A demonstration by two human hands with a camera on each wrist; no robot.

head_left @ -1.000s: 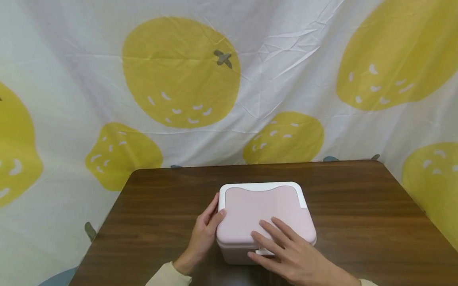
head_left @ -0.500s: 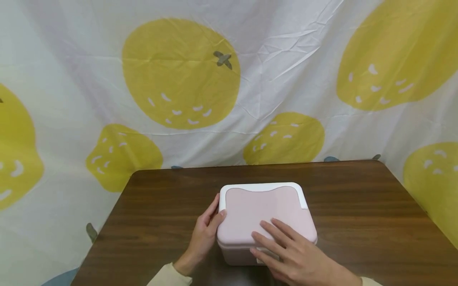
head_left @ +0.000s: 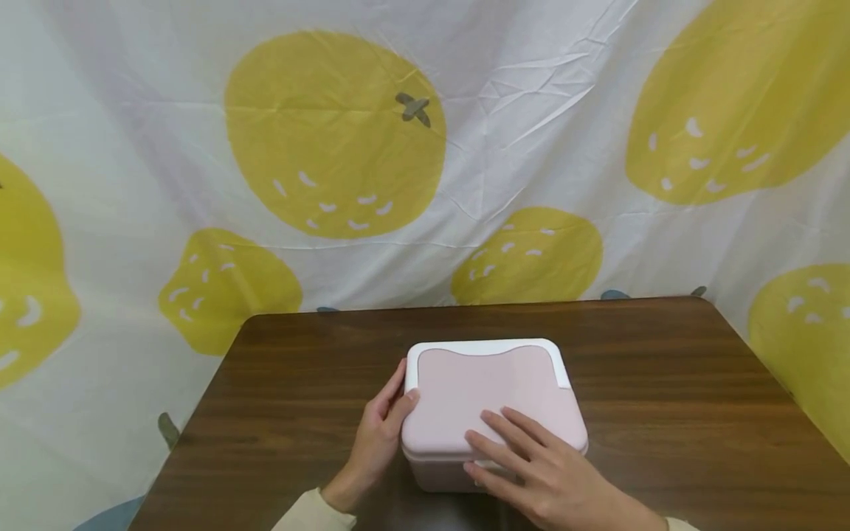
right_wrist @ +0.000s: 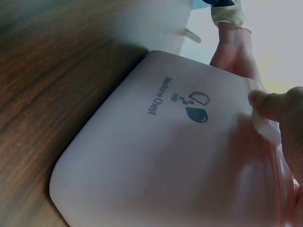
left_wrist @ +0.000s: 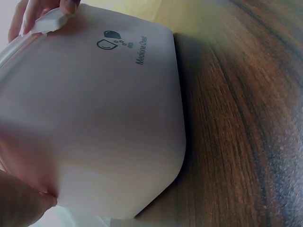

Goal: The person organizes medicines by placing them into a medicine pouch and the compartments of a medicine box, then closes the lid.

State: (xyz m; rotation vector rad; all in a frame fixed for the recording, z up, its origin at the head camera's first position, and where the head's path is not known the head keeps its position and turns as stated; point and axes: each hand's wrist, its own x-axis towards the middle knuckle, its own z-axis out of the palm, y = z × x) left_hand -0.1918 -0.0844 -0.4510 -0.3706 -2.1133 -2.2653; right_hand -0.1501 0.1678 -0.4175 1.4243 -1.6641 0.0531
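Note:
A pink medicine chest (head_left: 465,398), its lid down and trimmed with white, sits on the brown wooden table (head_left: 319,369). "Medicine Chest" and a capsule picture are printed on its front. My left hand (head_left: 378,435) holds its left side, the thumb over the lid's edge and the fingers along the wall. Across the front right of the lid lies my right hand (head_left: 538,464), fingers spread and straight. One of its digits touches the white latch (right_wrist: 266,127), which both wrist views show at the lid's front edge. The head view mostly hides the latch behind this hand.
A white cloth printed with yellow fruit (head_left: 339,133) hangs behind and beside the table. The table's back edge (head_left: 332,313) runs along the cloth.
The white latch stuck out at the front a second ago; it then hung lower and is now mostly covered by my right hand. The chest and left hand hardly move.

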